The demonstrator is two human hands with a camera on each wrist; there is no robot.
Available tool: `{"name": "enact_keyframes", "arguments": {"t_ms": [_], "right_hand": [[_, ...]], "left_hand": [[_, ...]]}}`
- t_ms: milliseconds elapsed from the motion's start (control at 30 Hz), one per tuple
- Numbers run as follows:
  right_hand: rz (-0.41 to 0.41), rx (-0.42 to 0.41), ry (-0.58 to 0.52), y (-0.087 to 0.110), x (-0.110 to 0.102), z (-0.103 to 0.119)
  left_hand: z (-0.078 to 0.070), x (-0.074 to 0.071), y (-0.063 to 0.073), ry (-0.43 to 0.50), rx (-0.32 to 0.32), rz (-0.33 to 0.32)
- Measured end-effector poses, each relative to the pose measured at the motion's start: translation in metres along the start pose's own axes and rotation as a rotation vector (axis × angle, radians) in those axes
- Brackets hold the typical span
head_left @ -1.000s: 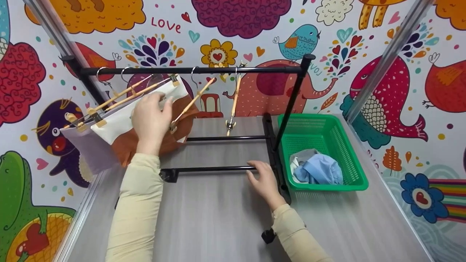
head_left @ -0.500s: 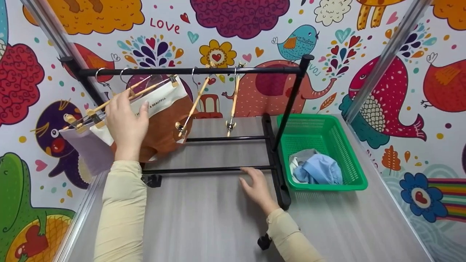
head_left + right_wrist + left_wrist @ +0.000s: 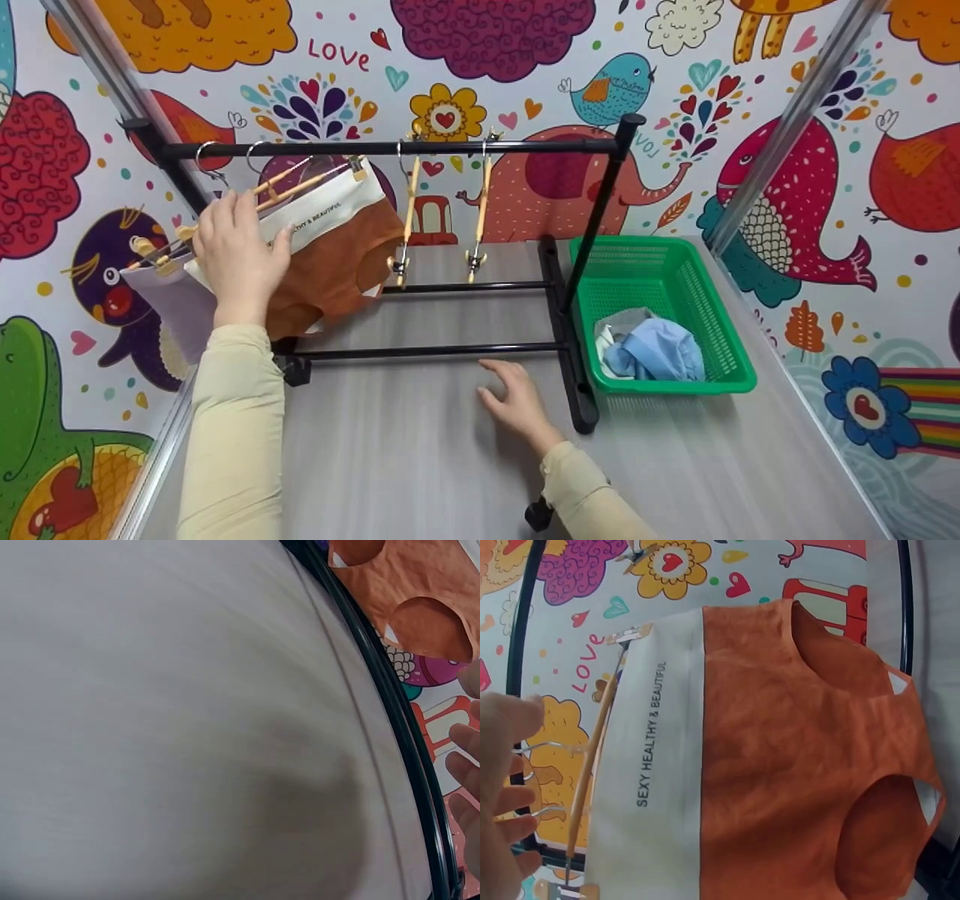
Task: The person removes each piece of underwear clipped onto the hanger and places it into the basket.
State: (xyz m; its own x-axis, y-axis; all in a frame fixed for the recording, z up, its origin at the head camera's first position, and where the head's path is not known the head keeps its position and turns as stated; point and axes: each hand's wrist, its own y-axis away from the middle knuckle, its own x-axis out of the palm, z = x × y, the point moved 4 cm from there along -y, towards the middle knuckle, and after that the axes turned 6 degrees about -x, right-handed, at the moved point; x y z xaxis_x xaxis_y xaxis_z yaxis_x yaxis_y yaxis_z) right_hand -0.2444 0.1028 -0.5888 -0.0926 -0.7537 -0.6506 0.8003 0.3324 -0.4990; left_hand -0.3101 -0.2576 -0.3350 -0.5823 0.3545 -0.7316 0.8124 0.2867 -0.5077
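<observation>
Orange-brown briefs (image 3: 341,255) with a white printed waistband hang by clips from a wooden hanger (image 3: 592,757) on the left part of the black rail (image 3: 517,147). In front of the waistband's near end is my left hand (image 3: 241,255), covering that clip in the head view. The left wrist view shows its fingers (image 3: 516,829) loosely spread beside the hanger, with nothing gripped. Behind it, a lilac garment (image 3: 176,307) hangs from another hanger. My right hand (image 3: 517,401) hovers before the lower crossbar (image 3: 420,350), fingers relaxed and holding nothing.
Two bare clip hangers (image 3: 412,202) hang at the rail's middle and right. A green basket (image 3: 742,379) stands right of the rack, with a light blue cloth (image 3: 660,352) and grey fabric inside. Black rack feet (image 3: 581,405) extend over the grey tabletop (image 3: 405,450).
My left hand has moved left along the briefs, uncovering the waistband print. The nearer bare hanger has swung straighter. My right hand has drawn slightly left and back from the lower crossbar.
</observation>
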Motion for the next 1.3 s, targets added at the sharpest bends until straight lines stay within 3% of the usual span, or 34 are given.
{"name": "enact_keyframes", "arguments": {"t_ms": [200,567,800,1300], "right_hand": [[0.028,-0.040,0.003,0.003,0.008,0.002],[0.166,-0.078,0.049,-0.003,0.012,0.012],[0.184,-0.054,0.048,-0.004,0.012,0.014],[0.189,-0.026,0.042,-0.008,0.007,0.011]], "left_hand": [[0.005,0.003,-0.005,-0.052,-0.015,0.064],[0.008,0.008,-0.010,-0.099,-0.049,0.113],[0.007,0.009,-0.011,-0.126,-0.036,0.074],[-0.005,0.005,-0.015,-0.258,-0.118,0.042]]}}
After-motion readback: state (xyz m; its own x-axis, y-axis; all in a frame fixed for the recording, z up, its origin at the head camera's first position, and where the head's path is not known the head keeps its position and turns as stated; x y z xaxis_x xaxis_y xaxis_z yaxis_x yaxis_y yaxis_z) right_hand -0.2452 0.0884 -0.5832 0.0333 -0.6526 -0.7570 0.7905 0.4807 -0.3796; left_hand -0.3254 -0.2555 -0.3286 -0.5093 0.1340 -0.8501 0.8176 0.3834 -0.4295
